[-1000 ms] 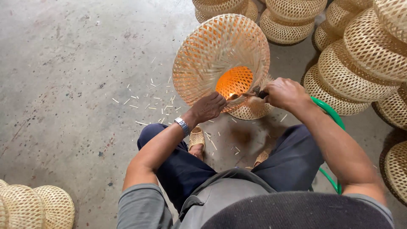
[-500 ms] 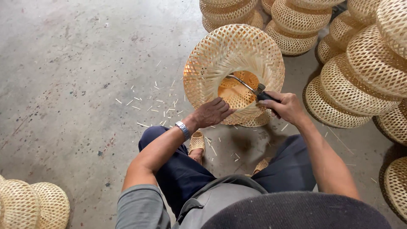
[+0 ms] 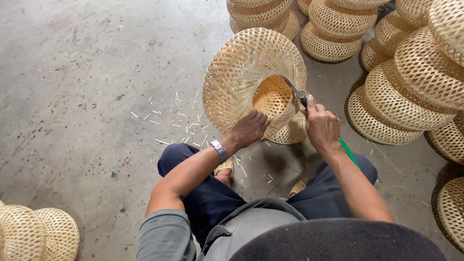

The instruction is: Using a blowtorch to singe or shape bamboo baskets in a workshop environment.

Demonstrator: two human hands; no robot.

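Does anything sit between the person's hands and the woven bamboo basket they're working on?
Nothing visible does. The left hand already grips the rim of the woven bamboo basket, and the right hand holds scissors with blades reaching into its opening.

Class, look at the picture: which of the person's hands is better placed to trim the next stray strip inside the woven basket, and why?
Likely the right hand: it grips the cutting tool, whose tip reaches into the woven basket. The left hand steadies the rim.

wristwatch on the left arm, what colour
Silver metal wristwatch, seen in the head view.
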